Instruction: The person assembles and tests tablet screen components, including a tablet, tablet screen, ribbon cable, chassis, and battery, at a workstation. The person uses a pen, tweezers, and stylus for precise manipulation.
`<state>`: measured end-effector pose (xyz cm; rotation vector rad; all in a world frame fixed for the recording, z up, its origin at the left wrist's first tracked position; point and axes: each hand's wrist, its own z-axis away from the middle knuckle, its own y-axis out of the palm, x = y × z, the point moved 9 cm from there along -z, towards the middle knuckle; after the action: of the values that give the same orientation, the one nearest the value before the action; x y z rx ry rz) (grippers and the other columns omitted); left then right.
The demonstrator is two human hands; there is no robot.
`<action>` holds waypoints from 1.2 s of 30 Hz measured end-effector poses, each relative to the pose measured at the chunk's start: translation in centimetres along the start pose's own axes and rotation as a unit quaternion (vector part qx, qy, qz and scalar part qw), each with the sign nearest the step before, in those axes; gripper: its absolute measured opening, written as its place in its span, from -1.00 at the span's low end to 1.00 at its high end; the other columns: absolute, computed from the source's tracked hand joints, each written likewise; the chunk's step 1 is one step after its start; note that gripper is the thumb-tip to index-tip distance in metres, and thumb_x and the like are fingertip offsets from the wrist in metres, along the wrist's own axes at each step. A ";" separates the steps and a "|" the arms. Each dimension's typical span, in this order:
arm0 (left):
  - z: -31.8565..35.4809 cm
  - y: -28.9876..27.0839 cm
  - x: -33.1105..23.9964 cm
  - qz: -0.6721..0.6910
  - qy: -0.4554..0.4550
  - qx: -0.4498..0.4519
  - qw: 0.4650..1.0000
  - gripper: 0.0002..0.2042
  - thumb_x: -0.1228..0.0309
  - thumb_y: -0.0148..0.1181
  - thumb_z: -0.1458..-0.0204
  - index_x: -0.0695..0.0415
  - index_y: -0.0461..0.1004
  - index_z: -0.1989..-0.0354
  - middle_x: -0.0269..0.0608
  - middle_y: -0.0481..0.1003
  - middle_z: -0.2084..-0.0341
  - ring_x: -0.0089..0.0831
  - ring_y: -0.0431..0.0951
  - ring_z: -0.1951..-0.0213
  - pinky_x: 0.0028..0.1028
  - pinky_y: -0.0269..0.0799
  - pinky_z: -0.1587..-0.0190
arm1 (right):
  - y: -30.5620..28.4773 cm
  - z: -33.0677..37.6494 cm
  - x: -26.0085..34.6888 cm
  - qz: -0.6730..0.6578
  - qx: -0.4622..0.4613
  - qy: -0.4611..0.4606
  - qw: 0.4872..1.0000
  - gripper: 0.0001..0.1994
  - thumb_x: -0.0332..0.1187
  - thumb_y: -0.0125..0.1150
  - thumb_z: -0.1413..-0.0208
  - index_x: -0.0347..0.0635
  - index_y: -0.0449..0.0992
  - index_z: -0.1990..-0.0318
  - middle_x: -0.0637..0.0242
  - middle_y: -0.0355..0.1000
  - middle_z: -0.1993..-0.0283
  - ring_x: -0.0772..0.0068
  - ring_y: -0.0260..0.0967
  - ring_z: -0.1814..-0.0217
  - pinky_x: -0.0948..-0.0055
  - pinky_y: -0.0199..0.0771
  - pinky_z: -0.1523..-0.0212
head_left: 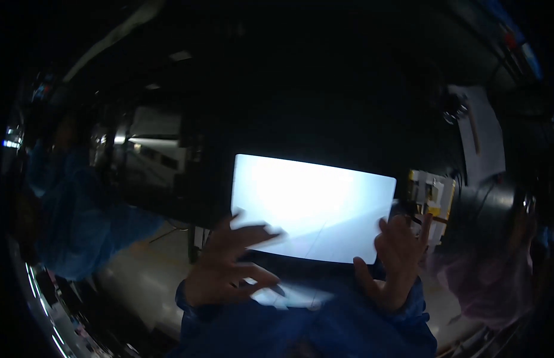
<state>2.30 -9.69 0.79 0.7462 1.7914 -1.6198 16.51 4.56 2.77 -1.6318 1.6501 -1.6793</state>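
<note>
A brightly lit white rectangular panel (306,203) is in front of me, slightly tilted, against dark surroundings. My left hand (226,268) is at its lower left corner, with fingers spread and smeared by motion. Its fingertips overlap the panel's edge, but whether they touch it I cannot tell. Below the panel, beside the left thumb, a pale blurred patch (295,296) shows against my blue clothing; its kind is unclear. At the panel's lower right corner is my right hand (399,259), thumb and fingers apart, with nothing visible in it.
Right of the panel sits a pale, yellow-edged fixture (433,194). Beyond it lies a white sheet (481,131) with a thin brown stick on it. A person in blue (80,215) is at the left, and someone in pinkish clothing (488,280) is at the right.
</note>
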 end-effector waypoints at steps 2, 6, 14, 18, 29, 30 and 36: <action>0.3 2.1 -1.7 0.016 0.102 0.053 0.993 -0.69 0.04 0.32 0.20 -0.27 0.57 0.22 -0.10 0.14 -0.24 -0.18 0.12 -0.27 0.00 -0.11 -0.28 | 1.1 -0.4 1.0 0.032 0.027 -0.068 0.997 -0.82 -0.29 0.26 0.05 0.14 0.49 0.24 0.50 0.46 0.16 0.27 0.31 -0.10 -0.40 -0.31 -0.27; -0.7 1.5 -0.4 0.141 0.017 0.056 0.988 -0.51 -0.07 0.14 0.05 -0.19 0.42 -0.06 -0.03 0.04 -0.29 -0.11 0.10 -0.27 -0.04 -0.05 -0.27 | 1.6 -0.1 -0.6 -0.082 0.105 -0.096 0.987 -0.83 -0.27 -0.01 -0.03 0.02 0.46 0.52 0.39 0.45 0.13 0.25 0.24 -0.18 -0.35 -0.30 -0.30; 1.4 -0.4 7.0 0.131 -0.225 -0.256 0.931 -0.36 -0.03 -0.28 -0.17 0.14 -0.04 -0.31 0.06 -0.08 -0.31 -0.02 -0.07 -0.32 -0.08 -0.16 -0.30 | 1.4 0.0 -7.3 -0.048 0.067 0.197 0.977 -0.83 -0.65 0.03 0.22 -0.11 0.42 0.61 0.06 0.23 -0.18 0.06 0.16 -0.26 -0.11 -0.26 -0.35; 2.0 -0.6 7.5 0.263 -0.194 -0.294 0.898 -0.31 -0.08 -0.20 -0.11 0.16 -0.02 -0.29 0.08 -0.06 -0.30 -0.04 -0.08 -0.33 -0.08 -0.20 -0.31 | 0.5 0.3 -7.1 -0.093 0.047 0.205 0.973 -0.88 -0.57 0.08 0.20 -0.09 0.44 0.63 0.05 0.20 -0.23 -0.03 0.14 -0.27 -0.09 -0.04 -0.29; 0.9 -1.0 7.1 0.218 -0.238 -0.253 0.912 -0.32 0.03 -0.13 -0.11 0.23 -0.06 -0.30 0.16 -0.06 -0.28 0.05 -0.08 -0.31 -0.02 -0.20 -0.30 | 0.2 -0.5 -6.8 -0.071 0.040 0.203 0.976 -0.88 -0.39 0.07 0.10 -0.08 0.47 0.61 0.11 0.22 -0.23 -0.02 0.06 -0.33 -0.14 -0.13 -0.29; 0.7 -0.9 7.0 0.219 -0.235 -0.254 0.912 -0.32 0.03 -0.13 -0.11 0.23 -0.06 -0.30 0.16 -0.06 -0.28 0.05 -0.08 -0.31 -0.02 -0.20 -0.30 | 0.2 -0.7 -6.8 -0.042 0.034 0.197 0.979 -0.88 -0.39 0.07 0.10 -0.08 0.48 0.60 0.12 0.23 -0.23 -0.01 0.05 -0.34 -0.13 -0.15 -0.30; -0.1 2.3 1.0 0.144 -0.157 -0.024 0.977 -0.36 -0.02 -0.03 -0.07 0.03 0.08 -0.28 -0.03 0.03 -0.29 -0.04 -0.04 -0.32 0.02 -0.06 -0.26 | 0.9 -2.2 -4.3 -0.221 0.101 0.183 0.953 -0.93 -0.39 0.14 0.10 -0.11 0.49 0.42 0.05 0.13 -0.26 0.07 0.22 -0.16 0.15 0.32 -0.05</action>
<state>3.41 -9.38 -1.48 0.6511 1.4208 -1.4094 15.66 8.85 0.58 -1.7582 1.2449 -2.4068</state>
